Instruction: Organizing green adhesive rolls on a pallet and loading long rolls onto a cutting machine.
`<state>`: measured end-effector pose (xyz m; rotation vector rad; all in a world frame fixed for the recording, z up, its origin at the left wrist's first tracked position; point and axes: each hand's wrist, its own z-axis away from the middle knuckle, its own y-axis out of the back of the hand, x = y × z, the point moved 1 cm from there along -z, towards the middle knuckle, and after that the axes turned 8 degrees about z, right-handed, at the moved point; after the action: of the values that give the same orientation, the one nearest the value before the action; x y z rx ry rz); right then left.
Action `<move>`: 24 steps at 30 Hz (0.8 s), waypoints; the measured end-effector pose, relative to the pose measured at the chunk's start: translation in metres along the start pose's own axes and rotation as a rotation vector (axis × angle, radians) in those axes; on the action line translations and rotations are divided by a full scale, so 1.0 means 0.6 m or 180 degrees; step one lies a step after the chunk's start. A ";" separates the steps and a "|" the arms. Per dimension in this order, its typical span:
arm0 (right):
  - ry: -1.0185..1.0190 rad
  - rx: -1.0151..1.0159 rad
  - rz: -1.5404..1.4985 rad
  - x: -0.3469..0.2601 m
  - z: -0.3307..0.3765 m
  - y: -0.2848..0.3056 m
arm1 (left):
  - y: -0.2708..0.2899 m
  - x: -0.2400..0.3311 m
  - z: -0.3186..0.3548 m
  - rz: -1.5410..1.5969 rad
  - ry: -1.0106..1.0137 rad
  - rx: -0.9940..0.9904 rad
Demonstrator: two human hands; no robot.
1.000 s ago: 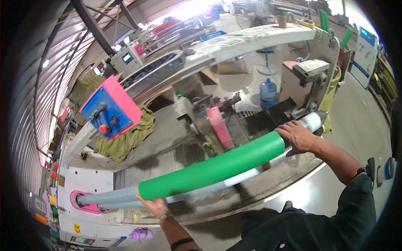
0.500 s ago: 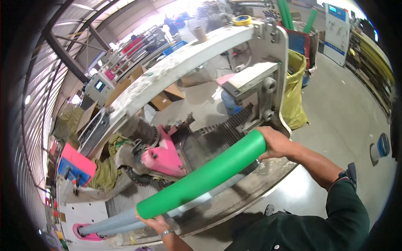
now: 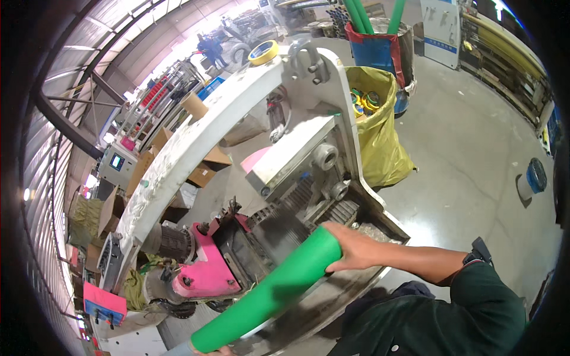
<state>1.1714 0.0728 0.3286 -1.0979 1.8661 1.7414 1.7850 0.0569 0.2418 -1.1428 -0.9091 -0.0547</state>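
Observation:
A thick, smooth green roll (image 3: 273,291) lies slantwise from the lower edge up toward the middle of the machine. My right hand (image 3: 359,248) is closed around its upper right end, thumb and fingers at the rim. At the lower left end, a small part of my left hand (image 3: 218,351) shows against the underside of the roll; the rest is cut off by the picture's edge. A grey shaft (image 3: 178,350) comes out of that lower end beside the left hand. Just beyond the roll stands the machine's pink motor bracket (image 3: 205,267).
A white machine beam (image 3: 172,160) arches across, with yellow tape rolls (image 3: 263,52) and a cardboard tube (image 3: 193,105) on it. To its right stand a yellow sack (image 3: 380,136) and a bin (image 3: 374,50) holding green tubes. A blue-wrapped roll (image 3: 532,178) is on the floor.
My view has turned rightward and closer to the machine. Both hands stay at the roll's ends, while roll and hands now appear lower and further left; the left hand is mostly out of the picture.

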 end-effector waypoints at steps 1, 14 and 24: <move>-0.0169 0.0265 -0.0101 0.032 0.015 0.014 | -0.008 -0.025 0.018 -0.0001 0.0030 -0.0060; -0.1202 0.2146 -0.1105 0.457 0.286 0.485 | -0.351 -0.499 0.505 0.0339 0.1348 -0.1396; -0.2902 0.3905 -0.1037 0.557 0.838 0.626 | -0.645 -0.857 0.846 -0.0298 0.3024 -0.1985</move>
<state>0.5624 0.4326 0.2542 -0.0440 1.5086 0.4570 0.9660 0.0827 0.2595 -1.4255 -0.0688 -0.9310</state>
